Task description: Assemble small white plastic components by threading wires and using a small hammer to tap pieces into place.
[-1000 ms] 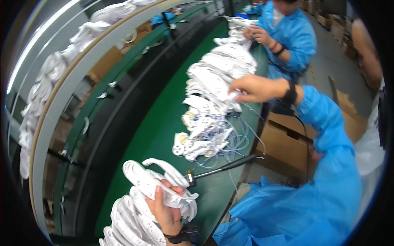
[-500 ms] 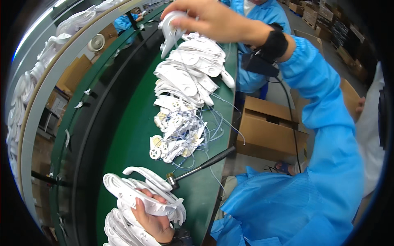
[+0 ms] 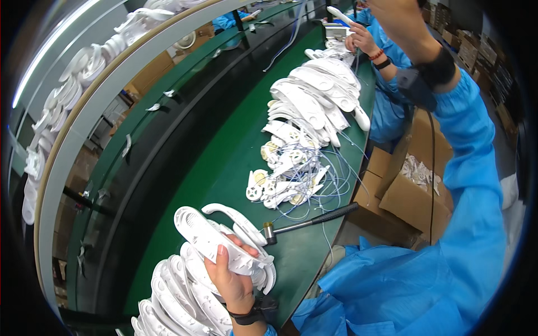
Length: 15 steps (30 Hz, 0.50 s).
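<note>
My left hand (image 3: 231, 280) grips a white curved plastic housing (image 3: 210, 235) at the near end of the table, thumb on top. More curved white shells (image 3: 179, 291) are piled around and below it. My right hand (image 3: 402, 25) is raised at the top edge; its fingers lie outside the picture, so what they hold is hidden. A hammer (image 3: 302, 222) with a black handle rests on the green table, its head near the left hand. Beyond it are small white parts with round wheels (image 3: 280, 187) and tangled thin cables (image 3: 336, 179), then a stack of white housings (image 3: 319, 92).
At the upper right a co-worker's hand (image 3: 363, 42) holds a white part. Open cardboard boxes (image 3: 403, 210) stand on the floor right of the table (image 3: 185, 190). A rail and a shelf of white parts (image 3: 84, 67) curve along the left. A pale cable (image 3: 286, 47) hangs at the top.
My right hand has moved up and right, and the white part it held has left the picture. The view has shifted, bringing a co-worker's hand into sight. The left hand keeps its hold.
</note>
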Motion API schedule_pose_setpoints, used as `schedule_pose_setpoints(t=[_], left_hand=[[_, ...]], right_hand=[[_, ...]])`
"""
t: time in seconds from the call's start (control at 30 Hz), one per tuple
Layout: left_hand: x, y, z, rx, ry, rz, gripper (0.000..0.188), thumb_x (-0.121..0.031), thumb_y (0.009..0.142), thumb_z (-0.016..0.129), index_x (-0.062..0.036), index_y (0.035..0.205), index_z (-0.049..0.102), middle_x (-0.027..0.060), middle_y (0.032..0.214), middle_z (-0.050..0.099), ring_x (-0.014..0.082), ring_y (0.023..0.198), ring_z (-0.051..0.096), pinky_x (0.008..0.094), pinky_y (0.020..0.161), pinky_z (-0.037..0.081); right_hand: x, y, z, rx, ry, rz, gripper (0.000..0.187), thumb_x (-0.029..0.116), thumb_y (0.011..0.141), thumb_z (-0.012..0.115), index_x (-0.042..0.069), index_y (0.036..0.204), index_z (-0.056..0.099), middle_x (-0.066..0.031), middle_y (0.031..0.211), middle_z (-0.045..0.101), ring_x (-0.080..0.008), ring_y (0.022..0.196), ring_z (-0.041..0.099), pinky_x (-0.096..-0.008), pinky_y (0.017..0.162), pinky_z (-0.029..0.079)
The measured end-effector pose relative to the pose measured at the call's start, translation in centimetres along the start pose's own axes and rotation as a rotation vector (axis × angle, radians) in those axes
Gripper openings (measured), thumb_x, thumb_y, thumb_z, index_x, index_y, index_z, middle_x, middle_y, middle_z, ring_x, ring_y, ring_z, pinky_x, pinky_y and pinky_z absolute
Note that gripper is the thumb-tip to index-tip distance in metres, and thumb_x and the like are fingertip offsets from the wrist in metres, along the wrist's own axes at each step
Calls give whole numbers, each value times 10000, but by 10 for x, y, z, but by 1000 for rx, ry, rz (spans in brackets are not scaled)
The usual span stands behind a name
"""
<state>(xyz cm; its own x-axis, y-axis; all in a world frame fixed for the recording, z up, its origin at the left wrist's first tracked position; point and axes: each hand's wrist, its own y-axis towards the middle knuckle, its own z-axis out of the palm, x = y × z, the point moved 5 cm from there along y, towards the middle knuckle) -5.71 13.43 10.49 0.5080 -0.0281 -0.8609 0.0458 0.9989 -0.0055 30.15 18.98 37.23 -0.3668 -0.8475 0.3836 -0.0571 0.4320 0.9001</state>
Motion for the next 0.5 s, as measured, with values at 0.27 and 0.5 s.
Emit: schedule_pose_setpoints(t=[0.27,0.5], left_hand=[[-16,3,-5,-80,-7,113,300,-196,956,490,22,1156,441,135,877,578,246,617,618,344,543,523],[-8,1,-12,25,-29,27,338,-96,909,532,33,1196,408,164,922,595,279,667,650,380,590,561]], right_hand=[[8,-9,-9,298,393,-43,378,335,1008,497,22,1215,548,-55,1056,656,-125,785,638,-259,625,531],[13,-86,90,687,410,415,322,153,907,648,18,1197,615,-65,1017,677,-100,854,641,-244,723,533]])
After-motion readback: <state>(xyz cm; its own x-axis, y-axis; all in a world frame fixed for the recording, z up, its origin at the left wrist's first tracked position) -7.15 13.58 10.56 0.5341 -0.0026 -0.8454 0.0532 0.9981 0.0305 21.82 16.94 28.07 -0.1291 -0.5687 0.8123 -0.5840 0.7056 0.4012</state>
